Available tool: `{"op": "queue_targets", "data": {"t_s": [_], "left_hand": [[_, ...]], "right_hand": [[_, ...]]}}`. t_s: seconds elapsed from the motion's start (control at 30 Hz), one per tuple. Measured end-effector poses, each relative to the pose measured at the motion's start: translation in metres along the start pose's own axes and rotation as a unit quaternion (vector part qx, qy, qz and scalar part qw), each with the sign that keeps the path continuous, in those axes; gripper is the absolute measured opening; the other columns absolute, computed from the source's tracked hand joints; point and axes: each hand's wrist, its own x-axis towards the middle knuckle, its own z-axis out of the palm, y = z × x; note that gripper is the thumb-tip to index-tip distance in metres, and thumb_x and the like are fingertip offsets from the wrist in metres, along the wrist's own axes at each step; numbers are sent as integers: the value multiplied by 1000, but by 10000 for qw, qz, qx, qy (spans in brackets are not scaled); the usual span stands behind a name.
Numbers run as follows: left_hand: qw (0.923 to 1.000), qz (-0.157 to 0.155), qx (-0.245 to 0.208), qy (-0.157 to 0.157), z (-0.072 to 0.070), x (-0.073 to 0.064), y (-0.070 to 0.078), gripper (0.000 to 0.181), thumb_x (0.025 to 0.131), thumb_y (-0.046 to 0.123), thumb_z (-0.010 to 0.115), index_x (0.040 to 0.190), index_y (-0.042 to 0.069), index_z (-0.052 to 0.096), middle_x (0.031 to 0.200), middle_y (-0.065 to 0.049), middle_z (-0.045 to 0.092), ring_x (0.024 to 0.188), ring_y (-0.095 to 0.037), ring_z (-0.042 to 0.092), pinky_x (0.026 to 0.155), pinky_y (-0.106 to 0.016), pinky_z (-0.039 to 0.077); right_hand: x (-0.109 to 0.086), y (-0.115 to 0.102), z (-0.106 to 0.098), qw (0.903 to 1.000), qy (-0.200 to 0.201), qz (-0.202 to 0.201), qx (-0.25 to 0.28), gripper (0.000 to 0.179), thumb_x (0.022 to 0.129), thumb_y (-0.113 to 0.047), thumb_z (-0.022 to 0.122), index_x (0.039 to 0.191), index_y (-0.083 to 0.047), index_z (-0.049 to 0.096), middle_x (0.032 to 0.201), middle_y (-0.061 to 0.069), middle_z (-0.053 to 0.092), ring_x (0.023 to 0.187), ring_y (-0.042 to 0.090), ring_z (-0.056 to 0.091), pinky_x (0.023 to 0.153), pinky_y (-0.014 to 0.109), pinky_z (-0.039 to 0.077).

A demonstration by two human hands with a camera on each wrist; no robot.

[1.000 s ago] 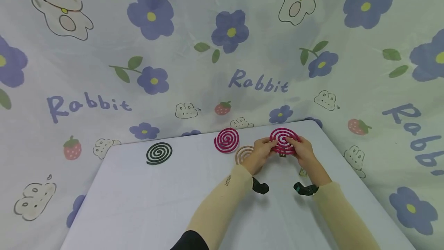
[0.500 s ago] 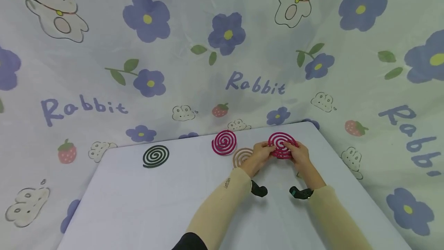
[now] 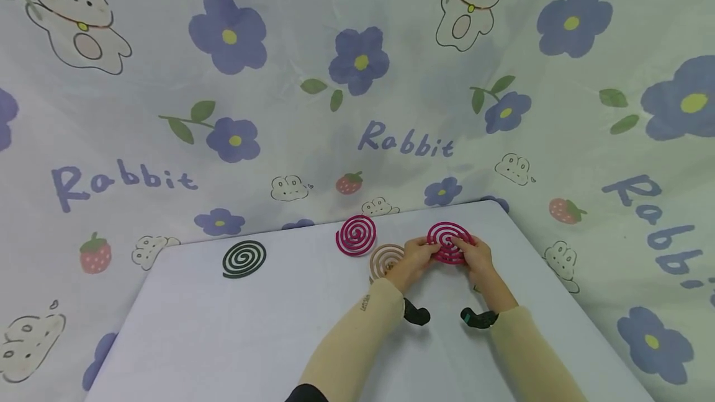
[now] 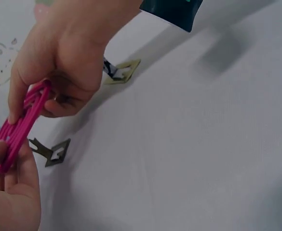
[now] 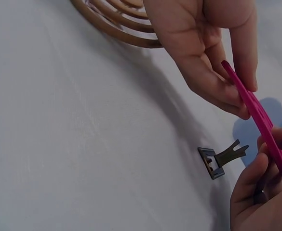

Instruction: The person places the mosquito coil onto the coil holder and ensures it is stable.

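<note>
A magenta mosquito coil (image 3: 445,240) is held between both hands over the right part of the table. My left hand (image 3: 413,260) pinches its left rim, thumb on top and fingers beneath. On the opposite rim, my right hand (image 3: 479,262) grips it, its thumb reaching toward the spiral's middle. From the side, the coil (image 4: 21,129) looks tilted, with layered rings. Under the hands, a small metal coil stand (image 4: 59,151) sits on the table with its prong raised. Another stand (image 4: 124,72) lies near the right hand. Beside the left wrist is a tan coil (image 3: 381,259), partly covered.
A second magenta coil (image 3: 356,236) lies by the table's back edge. Farther left there is a dark green coil (image 3: 244,259). A patterned curtain (image 3: 301,104) hangs behind the white table (image 3: 234,334). Dark wrist-worn camera pieces (image 3: 416,313) jut out between the forearms.
The head view has tilted, so the scene sits lower and farther left. Both hands keep hold of the magenta coil, slightly nearer the person. The stand visible below it earlier is hidden in the head view.
</note>
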Motion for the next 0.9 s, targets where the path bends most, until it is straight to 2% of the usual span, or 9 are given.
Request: {"op": "queue_targets", "data": {"t_s": [0.13,0.33,0.57,0.73,0.9], "left_hand": [[9999,102,-1,92,3,0,-6,32,89,0,67,120,-7,60,101,-11,65,90,-18,64,79,-31,55],[9981,288,6,537,12,-2,-15,30,88,-3,67,117,-5,60,93,-10,65,82,-17,64,71,-30,55],[9963,439,-73,739,17,1,-21,32,88,-3,68,119,-2,60,92,-7,64,76,-14,62,64,-26,54],[9959,333,-266,802,19,2,-23,32,88,0,68,119,-3,62,97,-8,65,82,-15,62,68,-26,54],[9945,284,-617,793,20,3,-27,29,88,1,69,115,-5,65,100,-9,66,88,-16,63,74,-28,55]], "right_hand": [[2,5,-1,9999,48,37,81,68,92,-33,68,145,-1,39,142,17,45,116,23,50,89,27,50],[2,10,1,9997,155,-68,177,62,94,-29,66,143,0,41,139,17,47,112,22,52,76,18,51],[2,12,2,9991,217,-164,311,60,94,-28,66,142,-1,42,138,16,48,111,22,54,75,19,53],[5,13,2,9989,231,-84,387,58,93,-28,67,138,0,44,135,16,50,103,18,56,72,18,52],[6,15,2,9991,230,-32,343,56,93,-28,68,136,0,45,135,15,49,102,16,53,71,17,50]]}}
